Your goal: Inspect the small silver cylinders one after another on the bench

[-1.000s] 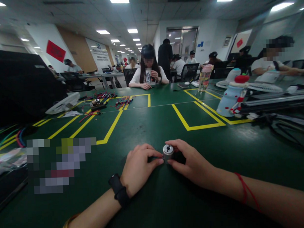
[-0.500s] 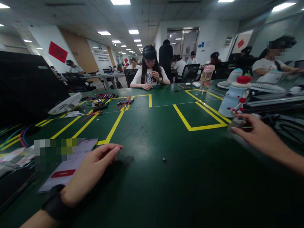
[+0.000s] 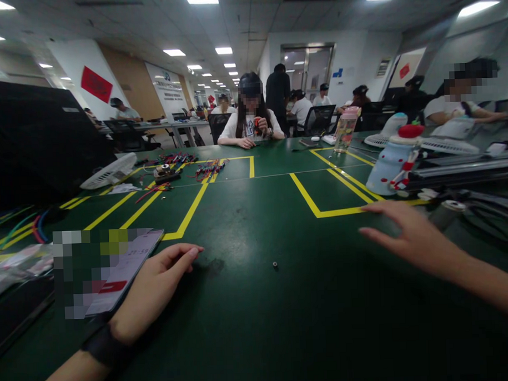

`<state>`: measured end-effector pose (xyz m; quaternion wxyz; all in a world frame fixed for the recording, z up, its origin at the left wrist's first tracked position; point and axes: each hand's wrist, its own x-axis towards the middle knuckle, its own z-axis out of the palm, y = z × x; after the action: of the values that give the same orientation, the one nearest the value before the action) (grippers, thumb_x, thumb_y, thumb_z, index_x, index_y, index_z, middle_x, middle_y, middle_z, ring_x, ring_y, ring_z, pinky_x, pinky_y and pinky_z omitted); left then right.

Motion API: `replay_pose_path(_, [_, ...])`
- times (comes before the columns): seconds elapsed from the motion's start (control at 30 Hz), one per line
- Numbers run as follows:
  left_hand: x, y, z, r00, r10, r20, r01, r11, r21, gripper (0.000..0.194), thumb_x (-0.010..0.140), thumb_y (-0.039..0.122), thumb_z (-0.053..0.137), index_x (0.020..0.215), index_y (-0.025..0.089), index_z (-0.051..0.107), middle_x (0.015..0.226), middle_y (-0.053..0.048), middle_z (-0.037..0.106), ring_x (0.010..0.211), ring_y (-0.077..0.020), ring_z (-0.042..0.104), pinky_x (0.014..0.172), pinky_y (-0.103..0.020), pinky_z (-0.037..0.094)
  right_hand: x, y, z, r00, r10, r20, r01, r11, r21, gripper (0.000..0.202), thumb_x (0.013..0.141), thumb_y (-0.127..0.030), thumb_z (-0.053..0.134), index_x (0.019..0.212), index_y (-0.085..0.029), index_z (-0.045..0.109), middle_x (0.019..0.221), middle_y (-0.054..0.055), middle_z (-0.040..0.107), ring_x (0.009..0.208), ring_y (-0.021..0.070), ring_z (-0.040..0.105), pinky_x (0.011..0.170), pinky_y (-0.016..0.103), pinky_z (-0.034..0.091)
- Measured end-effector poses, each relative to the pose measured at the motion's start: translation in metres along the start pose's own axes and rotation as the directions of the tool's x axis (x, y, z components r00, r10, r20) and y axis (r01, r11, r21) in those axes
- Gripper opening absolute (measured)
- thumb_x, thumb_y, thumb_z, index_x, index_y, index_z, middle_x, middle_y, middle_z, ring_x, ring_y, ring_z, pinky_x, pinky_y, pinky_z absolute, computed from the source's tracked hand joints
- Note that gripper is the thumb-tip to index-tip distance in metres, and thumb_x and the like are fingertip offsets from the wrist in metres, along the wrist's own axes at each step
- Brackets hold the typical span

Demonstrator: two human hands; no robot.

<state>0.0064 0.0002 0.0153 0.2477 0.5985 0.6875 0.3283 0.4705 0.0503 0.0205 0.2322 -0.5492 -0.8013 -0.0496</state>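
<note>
My left hand [image 3: 165, 277] rests on the green table beside a phone [image 3: 129, 272], wearing a black wristband. Its thumb lies against the curled fingers; whatever may be between them is hidden. On the right, my right hand [image 3: 409, 235] is held over the table with thumb and fingers apart and nothing in its grasp. Just beyond it stands a small grey cylinder [image 3: 448, 212] with a pale metal top, partly covered by the hand. A tiny dark ring-like piece [image 3: 275, 265] with a light centre lies between my hands.
Yellow tape [image 3: 346, 211] marks the table. A light-blue bottle with a red top [image 3: 388, 163], a clear bottle [image 3: 346, 131] and black cables [image 3: 484, 221] are at the right. Wired parts [image 3: 209, 168] and a dark monitor [image 3: 39, 142] are left. A person [image 3: 251, 121] sits opposite.
My right hand has let go of the grey cylinder and opened, moving slightly left of it. The cylinder now stands farther right. My left hand has hardly moved.
</note>
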Motion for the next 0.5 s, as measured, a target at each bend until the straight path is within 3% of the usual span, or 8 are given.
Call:
replay_pose_path(0.03, [0.0,0.0,0.0,1.0,0.001,-0.004,-0.001,1.0,0.011,0.04,0.081,0.055,0.057,0.101,0.023,0.07,0.077,-0.001,0.068,0.073,-0.0212,0.061,0.065,-0.03,0.045,0.005,-0.029,0.008,0.985,-0.087,0.151,0.06,0.983,0.173,0.05,0.084,-0.051,0.055,0.125,-0.023,0.055,0.126,0.01,0.053,0.115,0.024,0.05,0.097,0.043,0.041])
replay_pose_path(0.1, [-0.001,0.0,0.0,1.0,0.006,-0.003,-0.006,1.0,0.024,0.039,0.08,0.055,0.058,0.099,0.024,0.071,0.079,-0.001,0.069,0.074,-0.0215,0.063,0.067,-0.03,0.046,0.016,-0.081,0.027,0.934,-0.234,0.269,0.106,0.903,0.417,0.052,0.083,-0.05,0.058,0.129,-0.026,0.054,0.127,0.008,0.052,0.112,0.0197,0.051,0.095,0.038,0.043])
replay_pose_path(0.17, [-0.003,0.0,-0.001,1.0,0.009,0.012,-0.009,1.0,0.026,0.038,0.081,0.055,0.057,0.099,0.024,0.07,0.082,-0.001,0.07,0.078,-0.0221,0.064,0.07,-0.031,0.047,0.025,-0.12,0.045,0.902,-0.327,0.282,0.141,0.841,0.522,0.055,0.08,-0.049,0.062,0.129,-0.025,0.056,0.122,0.008,0.055,0.108,0.018,0.052,0.093,0.036,0.043])
replay_pose_path(0.27, [-0.005,-0.001,-0.003,0.999,0.003,0.034,-0.004,0.999,0.034,0.038,0.083,0.055,0.055,0.102,0.025,0.068,0.088,-0.001,0.07,0.083,-0.0231,0.064,0.074,-0.032,0.047,0.035,-0.148,0.064,0.88,-0.401,0.255,0.212,0.811,0.545,0.03,0.081,-0.04,0.064,0.106,-0.024,0.069,0.103,0.005,0.062,0.096,0.0156,0.053,0.086,0.033,0.043])
replay_pose_path(0.33, [-0.005,-0.002,-0.004,0.999,-0.002,0.042,0.0,0.999,0.04,0.038,0.084,0.055,0.054,0.103,0.025,0.068,0.089,-0.001,0.07,0.084,-0.0232,0.063,0.076,-0.033,0.046,0.039,-0.147,0.063,0.884,-0.401,0.24,0.216,0.806,0.551,0.018,0.085,-0.034,0.06,0.09,-0.021,0.07,0.092,0.004,0.063,0.089,0.0134,0.055,0.081,0.03,0.043])
replay_pose_path(0.4, [-0.005,-0.003,-0.005,0.999,-0.001,0.047,-0.001,0.999,0.045,0.038,0.085,0.056,0.053,0.103,0.025,0.067,0.089,-0.001,0.069,0.084,-0.023,0.063,0.076,-0.033,0.046,0.041,-0.131,0.049,0.926,-0.322,0.2,0.174,0.829,0.531,0.019,0.088,-0.033,0.056,0.09,-0.019,0.069,0.091,0.004,0.063,0.084,0.012,0.056,0.076,0.027,0.044])
replay_pose_path(0.5, [-0.005,-0.002,-0.004,0.999,0.0,0.054,-0.002,0.999,0.041,0.038,0.085,0.056,0.052,0.102,0.025,0.067,0.089,-0.001,0.068,0.084,-0.0228,0.062,0.077,-0.033,0.045,0.04,-0.077,0.004,0.997,-0.069,0.032,0.054,0.944,0.326,0.028,0.088,-0.039,0.054,0.1,-0.018,0.068,0.099,0.006,0.064,0.086,0.0118,0.056,0.076,0.027,0.043])
